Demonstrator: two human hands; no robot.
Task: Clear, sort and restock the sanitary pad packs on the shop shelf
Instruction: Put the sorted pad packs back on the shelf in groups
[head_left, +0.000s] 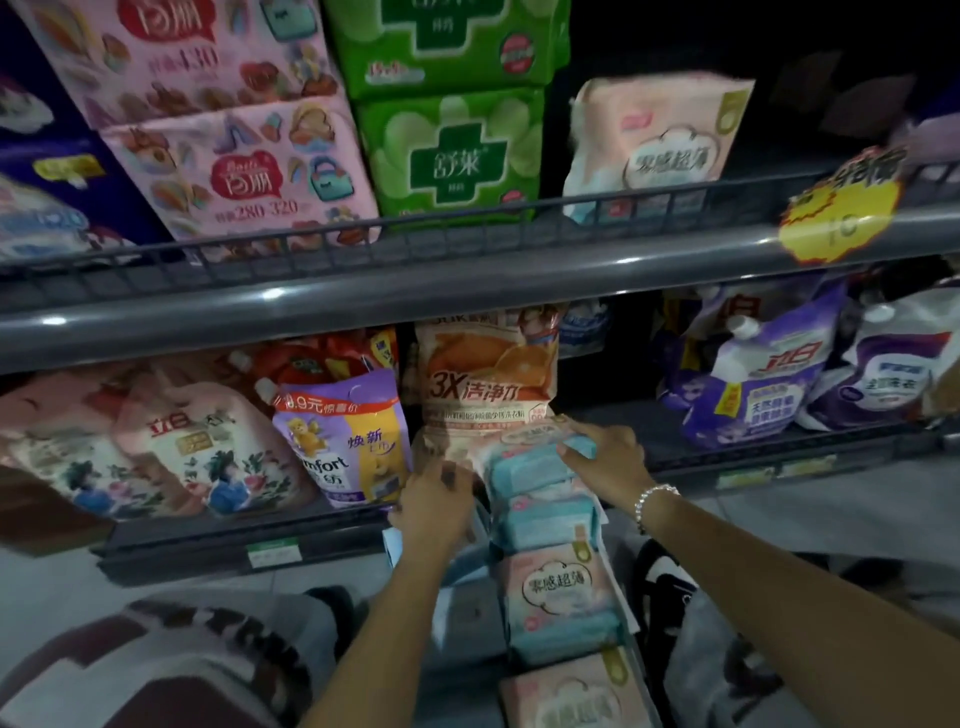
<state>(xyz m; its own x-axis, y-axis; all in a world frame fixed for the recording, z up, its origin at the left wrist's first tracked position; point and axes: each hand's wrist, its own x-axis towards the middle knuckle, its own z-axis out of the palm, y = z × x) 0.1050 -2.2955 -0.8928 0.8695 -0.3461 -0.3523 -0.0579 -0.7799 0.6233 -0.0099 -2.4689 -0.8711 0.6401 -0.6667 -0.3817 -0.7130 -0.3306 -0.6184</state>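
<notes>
A row of pink-and-blue sanitary pad packs (558, 587) runs from my lap up to the lower shelf edge. My right hand (605, 457) grips the top pack (535, 460) of that row, fingers curled over its far end. My left hand (436, 501) rests against the left side of the same pack, blurred, its grip unclear. One matching pink pack (660, 140) stands alone on the upper shelf, with dark empty space to its right. Green packs (452, 150) and pink patterned packs (244, 171) fill the upper shelf to the left.
A grey shelf rail (415, 291) with a low wire fence crosses the view. Detergent pouches (488, 384) crowd the lower shelf behind my hands. A yellow price tag (841, 208) hangs on the rail at right. My knees sit on the tiled floor.
</notes>
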